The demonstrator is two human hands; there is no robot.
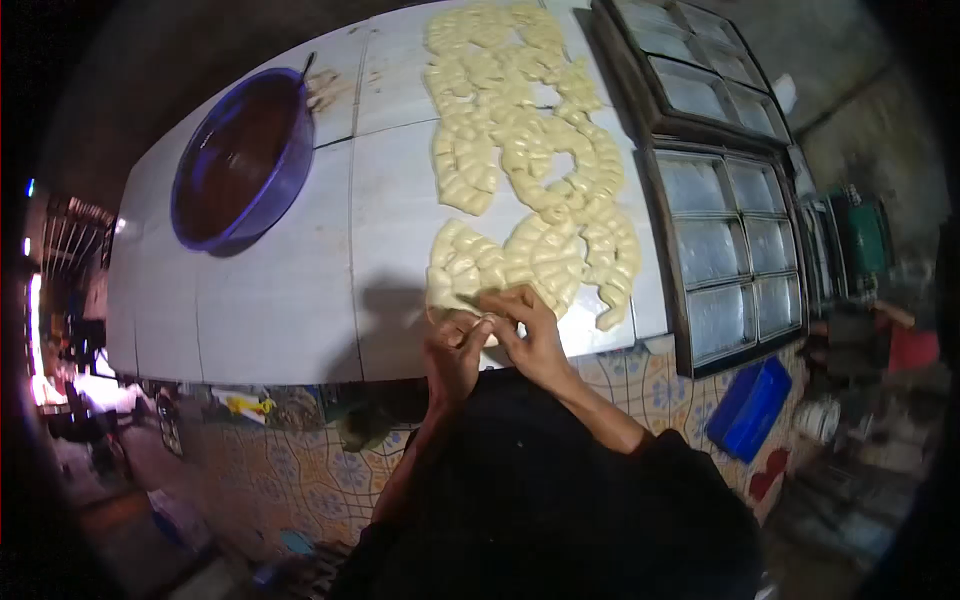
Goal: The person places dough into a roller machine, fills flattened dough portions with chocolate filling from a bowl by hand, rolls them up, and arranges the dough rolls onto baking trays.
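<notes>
Landmark for these notes: the white tiled table (270, 310). We are standing at its near edge in black clothing (560, 490), both forearms reaching over that edge.

Our left hand (455, 350) is hovering over the table's near edge, thumb and forefinger drawn together. Our right hand (530, 335) is meeting it there, its thumb and forefinger also closing, other fingers curving forward. Fingertips of both are converging; whatever is pinched between them is too small to tell.

The pale dough (465, 160) is lying in cut, puffy segments, running in loops and curved strips from the table's far edge to its near one, right of the middle. Its nearest segments are sitting just beyond our fingers.

A purple basin (295, 170), reddish-brown inside, is resting on the table's left part, with a dark handle (309, 66) showing at its rim. Two divided metal pans (738, 222) are lining the table's right side, one beyond the other. A blue bin (750, 408) is sitting below the table's near right corner, by the patterned floor tiles (640, 390).
</notes>
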